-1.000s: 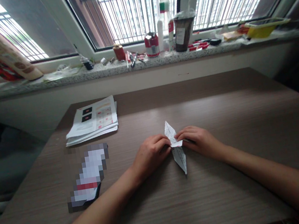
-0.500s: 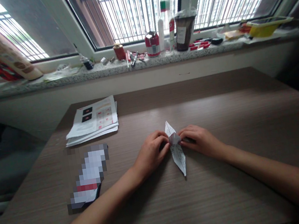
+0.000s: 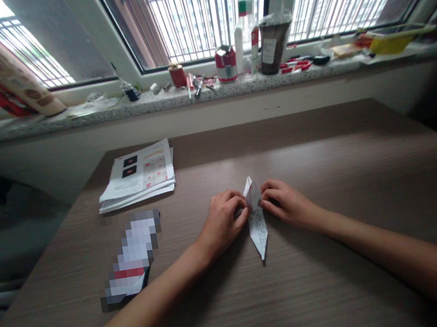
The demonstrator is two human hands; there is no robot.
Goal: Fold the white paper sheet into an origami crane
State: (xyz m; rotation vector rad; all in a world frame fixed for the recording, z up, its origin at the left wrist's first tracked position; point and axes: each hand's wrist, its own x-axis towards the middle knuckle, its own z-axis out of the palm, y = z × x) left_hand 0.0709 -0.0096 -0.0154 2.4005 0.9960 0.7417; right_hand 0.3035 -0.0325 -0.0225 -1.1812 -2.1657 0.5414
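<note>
A small folded paper (image 3: pixel 258 229) with printed text, long and pointed at both ends, lies on the brown table between my hands. Its middle part stands up as a raised flap. My left hand (image 3: pixel 227 216) pinches the paper's left side near the middle, thumb and fingers curled together. From the right, my right hand (image 3: pixel 286 201) grips the opposite edge with thumb and fingertips. Parts of the fold are hidden behind the fingertips.
To the left lie a stack of printed sheets (image 3: pixel 137 176) and a phone-shaped, pixelated object (image 3: pixel 134 259). Along the windowsill (image 3: pixel 111 113) stand a red can (image 3: pixel 226 64), a drink cup (image 3: pixel 275 44), a bottle (image 3: pixel 246 26), red-handled tools (image 3: pixel 296 66) and a yellow container (image 3: pixel 396 40).
The folded paper has turned so its near tip points straight toward me. Its middle flap now stands taller and narrower. Both hands stay on its sides.
</note>
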